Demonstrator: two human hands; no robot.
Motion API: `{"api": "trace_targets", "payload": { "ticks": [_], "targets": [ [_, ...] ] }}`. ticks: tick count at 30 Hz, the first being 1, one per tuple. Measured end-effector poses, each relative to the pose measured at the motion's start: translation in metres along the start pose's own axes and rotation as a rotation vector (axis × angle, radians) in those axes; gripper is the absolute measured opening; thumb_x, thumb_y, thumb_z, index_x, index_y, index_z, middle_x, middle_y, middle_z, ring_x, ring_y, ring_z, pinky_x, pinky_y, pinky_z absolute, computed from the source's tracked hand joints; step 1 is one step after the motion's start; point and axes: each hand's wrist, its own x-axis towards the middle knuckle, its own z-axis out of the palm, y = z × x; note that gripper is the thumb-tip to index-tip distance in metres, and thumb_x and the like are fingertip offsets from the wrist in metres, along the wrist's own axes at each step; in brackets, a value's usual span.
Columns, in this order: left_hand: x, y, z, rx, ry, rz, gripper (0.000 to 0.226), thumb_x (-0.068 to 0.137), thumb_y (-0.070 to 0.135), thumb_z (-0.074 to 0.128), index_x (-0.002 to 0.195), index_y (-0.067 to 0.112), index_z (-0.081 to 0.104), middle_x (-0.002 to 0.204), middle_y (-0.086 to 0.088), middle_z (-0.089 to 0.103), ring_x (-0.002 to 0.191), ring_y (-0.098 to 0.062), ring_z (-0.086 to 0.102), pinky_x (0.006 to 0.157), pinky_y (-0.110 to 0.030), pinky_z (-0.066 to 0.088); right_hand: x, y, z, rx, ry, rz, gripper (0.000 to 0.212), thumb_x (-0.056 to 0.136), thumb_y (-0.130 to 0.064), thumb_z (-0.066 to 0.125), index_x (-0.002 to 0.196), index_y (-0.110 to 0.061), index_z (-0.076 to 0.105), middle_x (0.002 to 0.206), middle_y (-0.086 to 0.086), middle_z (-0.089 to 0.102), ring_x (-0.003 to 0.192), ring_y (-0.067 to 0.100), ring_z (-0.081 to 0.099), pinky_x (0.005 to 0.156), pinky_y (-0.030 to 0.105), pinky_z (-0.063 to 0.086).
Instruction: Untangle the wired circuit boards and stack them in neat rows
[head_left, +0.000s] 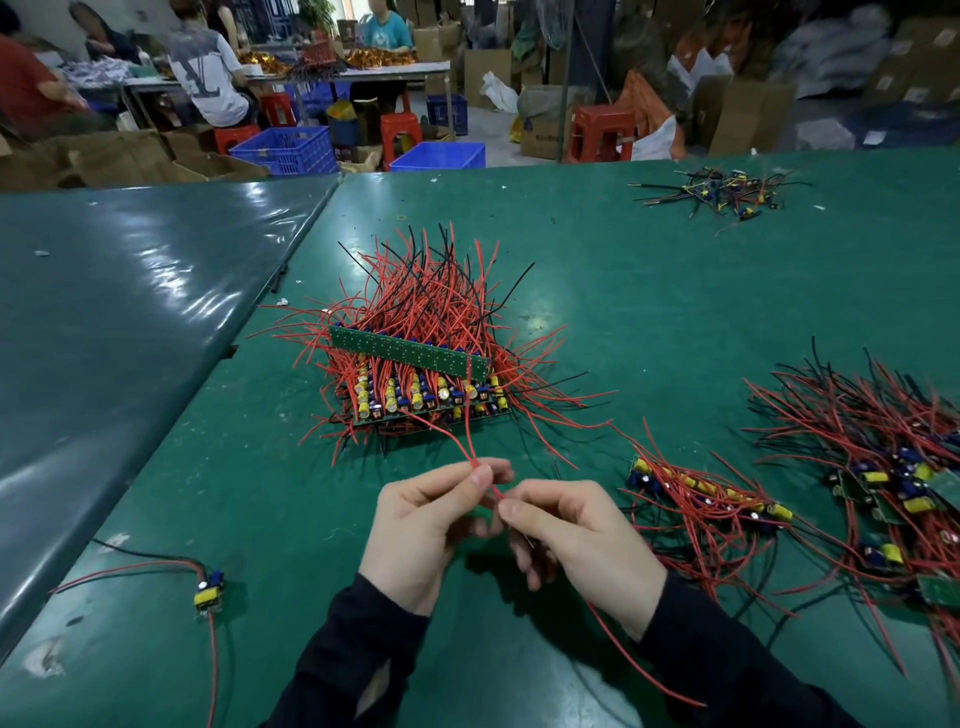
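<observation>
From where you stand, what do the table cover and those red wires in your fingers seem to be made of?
The table cover looks like green vinyl or rubber sheeting: smooth, scuffed, faintly glossy, though I can't be sure. The red wires, pinched by the left hand and right hand, appear plastic-insulated: matte, thin, bending freely.

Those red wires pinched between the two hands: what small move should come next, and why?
Probably draw the hands gently apart. The left hand and right hand pinch red wires that cross at the fingertips and run up to the stacked boards; separating them should undo the crossing without disturbing the stack.
</observation>
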Motion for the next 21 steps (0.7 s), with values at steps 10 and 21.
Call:
{"api": "trace_targets", "payload": {
  "ticks": [10, 21],
  "targets": [
    [0.0, 0.014, -0.013, -0.275, -0.073, -0.093, 0.037, 0.041, 0.02, 0.095, 0.072, 0.012, 0.077, 0.061, -0.002, 0.065, 0.042, -0.002, 0.051, 0.037, -0.01, 0.038, -0.004, -0.002, -0.001, 0.313, -0.345, 0.156, 0.02, 0.085, -0.025, 0.054, 0.071, -0.015, 0.064, 0.05, 0.001, 0.052, 0.038, 0.011, 0.044, 0.043, 0.021, 0.032],
    [0.004, 0.017, -0.009, -0.139, 0.183, 0.045, 0.01, 0.072, 0.008, 0.061, 0.078, 0.004, 0.067, 0.057, -0.004, 0.064, 0.039, -0.004, 0.048, 0.038, -0.012, 0.039, -0.005, 0.003, 0.005, -0.078, -0.238, 0.022, 0.023, 0.095, -0.013, 0.054, 0.075, -0.015, 0.065, 0.052, 0.001, 0.055, 0.038, 0.008, 0.048, 0.043, 0.013, 0.038]
  ]
}}
